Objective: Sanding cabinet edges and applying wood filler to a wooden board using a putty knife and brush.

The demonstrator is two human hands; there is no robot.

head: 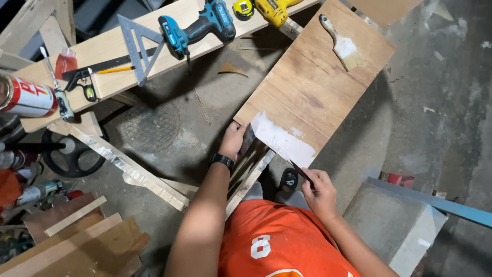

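Note:
A brown plywood panel (318,77) lies tilted in front of me, with a smear of white filler (282,141) along its near edge. My left hand (234,139) grips the panel's near left corner and wears a black wristband. My right hand (319,191) holds a thin dark scraper blade (301,171) whose tip touches the near edge beside the white patch. A paintbrush (341,43) with pale bristles rests on the far end of the panel.
A wooden plank bench (107,48) at the back carries a blue cordless drill (197,28), a yellow drill (271,10), a tape measure (243,7), a metal speed square (138,43) and a pencil. Wood offcuts (77,241) lie at lower left. A grey block (394,225) stands at right.

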